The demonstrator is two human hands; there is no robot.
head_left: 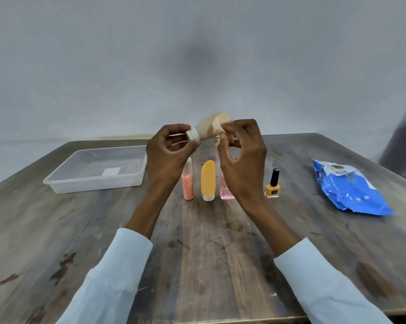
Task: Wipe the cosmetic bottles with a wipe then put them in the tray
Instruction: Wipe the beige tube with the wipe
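The left hand (168, 152) pinches the white cap of a peach tube (203, 132), fingers curled round it, holding the tube lifted above the table (209, 253) and tilted, cap end lower and toward the left; the right hand (240, 155) grips a wipe (220, 127) bunched around the tube's far end, thumb and fingers closed on the cloth.

Taking the yellow-orange tube (208, 180) as the mark: it stands on its white cap directly below the raised hands; just to its left stands a pink bottle (188, 184), partly behind the left wrist; just to its right a clear pink glass bottle (226, 191), mostly hidden by the right wrist; further right, apart, an orange nail-polish bottle (273, 187) with a black cap.

Well to its left lies the clear plastic tray (94, 183); it holds no bottle, only a pale rectangular patch at its floor. Well to its right lies a blue wipes packet (350, 188), flap peeled up.
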